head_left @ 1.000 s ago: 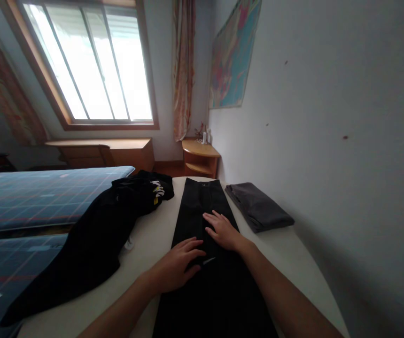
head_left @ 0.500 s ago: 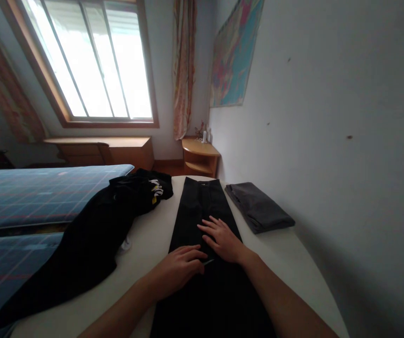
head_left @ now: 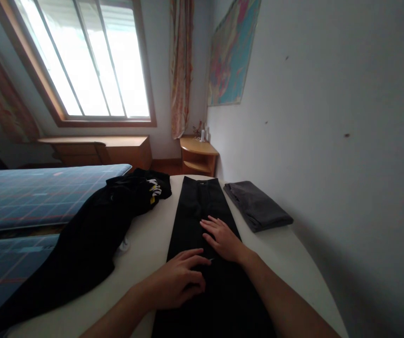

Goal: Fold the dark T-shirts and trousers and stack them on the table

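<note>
A pair of black trousers (head_left: pixel 198 199) lies lengthwise on the pale tabletop, with the waistband at the far end. My right hand (head_left: pixel 221 239) rests flat on its upper middle, fingers spread. Lower and to the left, my left hand (head_left: pixel 177 280) is over the cloth, fingers bent and apart, holding nothing that I can see. Its index fingertip reaches a small pale sliver (head_left: pixel 212 259) on the black fabric; what this is, I cannot tell.
Right of the trousers lies a folded dark grey garment (head_left: pixel 256 206). A heap of black clothing (head_left: pixel 92 239) hangs over the left side of the table (head_left: pixel 316 281), against a blue plaid mattress (head_left: pixel 40 197). A white wall (head_left: pixel 329 188) runs along the right.
My left hand's fingers have spread, and its index finger has moved right over the pale sliver. My right hand stays nearly in place on the trousers. The view has shifted slightly.
</note>
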Demonstrator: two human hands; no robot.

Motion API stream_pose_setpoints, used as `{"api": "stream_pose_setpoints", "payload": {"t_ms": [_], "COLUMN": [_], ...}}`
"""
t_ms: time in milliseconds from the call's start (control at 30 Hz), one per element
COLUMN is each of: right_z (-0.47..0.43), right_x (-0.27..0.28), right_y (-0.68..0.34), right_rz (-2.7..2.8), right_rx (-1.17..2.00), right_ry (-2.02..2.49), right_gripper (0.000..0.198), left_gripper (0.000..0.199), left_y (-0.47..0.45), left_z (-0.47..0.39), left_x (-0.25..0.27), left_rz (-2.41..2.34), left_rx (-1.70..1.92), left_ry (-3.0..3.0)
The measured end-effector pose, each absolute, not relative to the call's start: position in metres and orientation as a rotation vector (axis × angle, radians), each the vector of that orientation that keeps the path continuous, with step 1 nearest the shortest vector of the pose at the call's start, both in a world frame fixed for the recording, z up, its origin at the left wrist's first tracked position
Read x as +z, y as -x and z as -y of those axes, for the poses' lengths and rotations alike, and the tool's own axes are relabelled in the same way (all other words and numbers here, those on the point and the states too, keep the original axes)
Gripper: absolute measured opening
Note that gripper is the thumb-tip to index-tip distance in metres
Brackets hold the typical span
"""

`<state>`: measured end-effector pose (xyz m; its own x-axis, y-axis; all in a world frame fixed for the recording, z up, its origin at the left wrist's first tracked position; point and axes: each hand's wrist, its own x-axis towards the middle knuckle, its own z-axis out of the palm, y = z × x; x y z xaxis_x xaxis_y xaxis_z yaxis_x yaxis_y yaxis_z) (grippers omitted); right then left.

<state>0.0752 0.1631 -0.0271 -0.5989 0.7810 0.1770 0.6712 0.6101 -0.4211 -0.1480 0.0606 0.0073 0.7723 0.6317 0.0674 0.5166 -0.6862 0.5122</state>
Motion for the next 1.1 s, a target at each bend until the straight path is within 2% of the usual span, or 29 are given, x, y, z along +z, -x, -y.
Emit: {"api": "stream_pose_setpoints", "payload": {"t_ms": [400, 567, 767, 967, 1033, 1100], "right_z": [-0.165, -0.165, -0.166, -0.165, -0.164, -0.163], "right_x": [-0.032, -0.033, -0.034, -0.034, -0.034, -0.033], "right_y": [-0.075, -0.075, -0.076, -0.075, -0.075, -0.075], "right_rz": [2.454, 2.46, 2.408, 2.36, 2.369, 2.387], "right_rx": [0.388, 0.369, 0.379, 0.411, 0.399, 0.379], "right_ry": [1.147, 1.13, 1.085, 1.121, 1.138, 1.148], "right_gripper": [0.049, 0.047, 0.045, 0.045, 0.045, 0.046], "left_gripper": [0.012, 0.025, 0.015, 0.015, 0.026, 0.049], "left_y": [0.137, 0.138, 0.137, 0.131, 0.132, 0.134], "left_z": [-0.056, -0.053, -0.053, -0.052, -0.05, -0.049], "left_x": [-0.001, 0.005, 0.002, -0.002, -0.003, -0.005], "left_rz": [-0.838, -0.746, -0.726, -0.767, -0.801, -0.883], "left_rx": [0.444, 0.374, 0.413, 0.438, 0.373, 0.328], "left_ry": [-2.567, -2.542, -2.54, -2.551, -2.564, -2.56]}}
